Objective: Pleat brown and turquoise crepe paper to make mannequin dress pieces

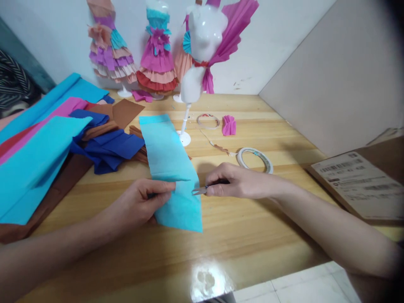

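A long strip of light blue crepe paper (167,149) runs from the mannequin's base toward me. My left hand (143,200) pinches it at its left side, between thumb and fingers. Across the strip, at its right edge, my right hand (229,181) is closed around small scissors (199,191); only their metal blades show, a little apart at the paper's edge. A slit runs in the paper between the two hands. The scissors' handles are hidden in my fingers.
A white mannequin (192,84) with a magenta pleated piece stands behind the strip; dressed mannequins (158,59) line the wall. Folded coloured paper (41,164) piles up at left. Tape rolls (268,162), a pink ruffle (229,125) and a cardboard box (356,185) are at right.
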Demonstrator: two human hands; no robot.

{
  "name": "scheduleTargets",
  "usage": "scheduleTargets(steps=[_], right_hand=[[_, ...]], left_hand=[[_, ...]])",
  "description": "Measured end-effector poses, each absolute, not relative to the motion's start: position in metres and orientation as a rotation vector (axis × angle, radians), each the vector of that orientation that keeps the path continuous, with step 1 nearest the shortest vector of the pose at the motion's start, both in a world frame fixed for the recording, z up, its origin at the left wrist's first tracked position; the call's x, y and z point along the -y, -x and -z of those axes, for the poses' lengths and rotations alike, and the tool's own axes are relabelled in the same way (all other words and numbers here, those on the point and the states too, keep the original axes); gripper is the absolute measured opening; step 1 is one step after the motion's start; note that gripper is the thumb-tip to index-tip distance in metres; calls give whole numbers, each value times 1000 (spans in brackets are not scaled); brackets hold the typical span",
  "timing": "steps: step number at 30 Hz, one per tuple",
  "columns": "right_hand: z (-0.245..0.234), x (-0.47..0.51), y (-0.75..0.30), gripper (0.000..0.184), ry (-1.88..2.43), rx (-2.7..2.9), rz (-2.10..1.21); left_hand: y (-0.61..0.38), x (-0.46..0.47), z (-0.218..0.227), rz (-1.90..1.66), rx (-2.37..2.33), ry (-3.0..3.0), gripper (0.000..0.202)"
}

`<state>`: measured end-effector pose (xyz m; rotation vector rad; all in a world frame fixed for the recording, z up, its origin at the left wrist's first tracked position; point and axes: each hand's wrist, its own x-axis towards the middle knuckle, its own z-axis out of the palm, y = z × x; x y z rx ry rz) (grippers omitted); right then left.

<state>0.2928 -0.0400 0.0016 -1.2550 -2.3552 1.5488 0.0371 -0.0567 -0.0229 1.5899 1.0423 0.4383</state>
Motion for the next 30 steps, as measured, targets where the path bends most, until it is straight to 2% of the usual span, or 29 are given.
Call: scheduleTargets(steps=[18, 30], right_hand=[[-4, 40, -293, 44, 1208, 2337, -1590], [-3, 43, -291, 45, 1193, 2337, -1586]], left_hand=[[-37, 55, 17, -315, -956, -1482, 29], [-38, 56, 23, -353, -946, -1466, 31]])
